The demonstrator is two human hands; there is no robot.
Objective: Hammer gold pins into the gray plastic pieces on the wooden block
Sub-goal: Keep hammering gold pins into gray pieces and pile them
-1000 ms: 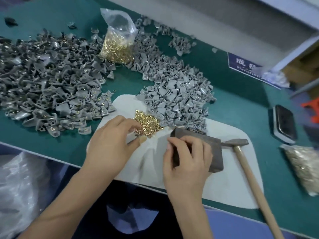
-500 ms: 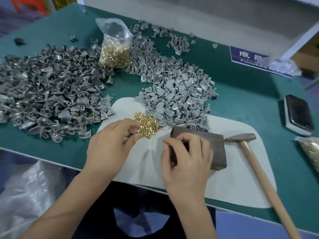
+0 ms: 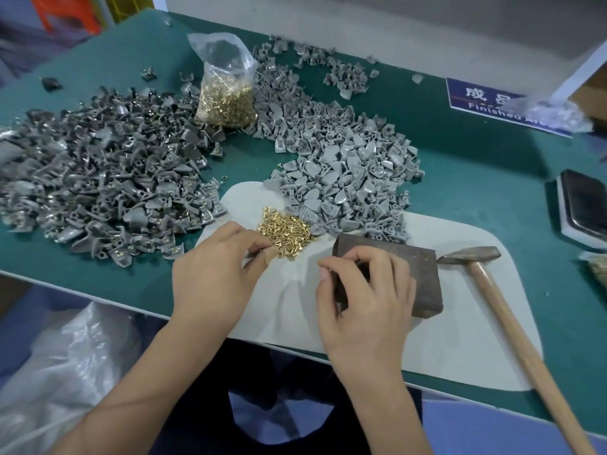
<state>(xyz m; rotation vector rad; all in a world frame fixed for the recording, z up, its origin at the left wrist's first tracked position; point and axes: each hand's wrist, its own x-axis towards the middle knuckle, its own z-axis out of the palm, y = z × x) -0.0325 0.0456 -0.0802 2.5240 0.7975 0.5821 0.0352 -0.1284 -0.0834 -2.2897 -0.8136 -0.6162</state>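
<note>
The dark wooden block (image 3: 410,267) lies on a white mat (image 3: 460,339). My right hand (image 3: 364,300) rests over the block's left end with fingers curled, pinching a small gray piece that is mostly hidden. My left hand (image 3: 213,274) sits at the near edge of a loose heap of gold pins (image 3: 287,233), thumb and fingertips pinched together on a pin. The hammer (image 3: 512,330) lies unheld to the right of the block, its head against the block's far corner. Behind the block spreads a pile of light gray plastic pieces (image 3: 345,178).
A large heap of darker gray pieces with gold pins (image 3: 98,182) covers the left of the green table. A clear bag of pins (image 3: 226,96) stands at the back. A phone (image 3: 584,208) and a blue sign (image 3: 486,100) are at right. A plastic bag (image 3: 59,372) hangs below the table edge.
Both hands stay in nearly the same places; the left fingers have closed tighter at the edge of the pin heap. The camera view has shifted slightly.
</note>
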